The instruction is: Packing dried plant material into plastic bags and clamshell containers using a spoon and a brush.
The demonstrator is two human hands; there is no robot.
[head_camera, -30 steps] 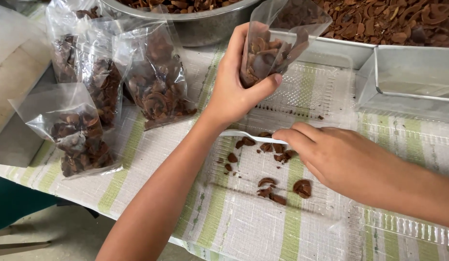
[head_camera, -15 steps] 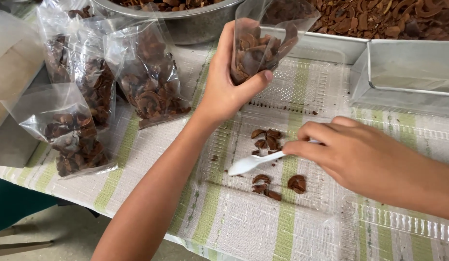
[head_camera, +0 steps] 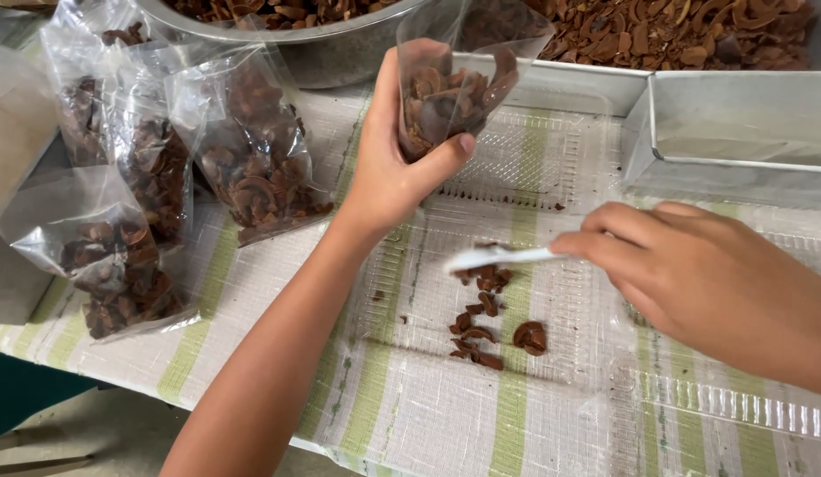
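Left hand wrapped around a small clear plastic bag of brown dried shell pieces, thumb across the front, fingers closed behind. Bag upright, long axis near vertical, open mouth up and tilted slightly right, raised above the table near the grey metal bowl.

Right hand pinching a flat white plastic scoop at its right end, fingers curled shut on it. Scoop's long axis almost horizontal, tip pointing left, just over a loose scatter of brown pieces on the green-striped woven cloth.

Three filled clear bags lying at left. Shallow metal tray at upper right, beside the heap of brown pieces behind it.
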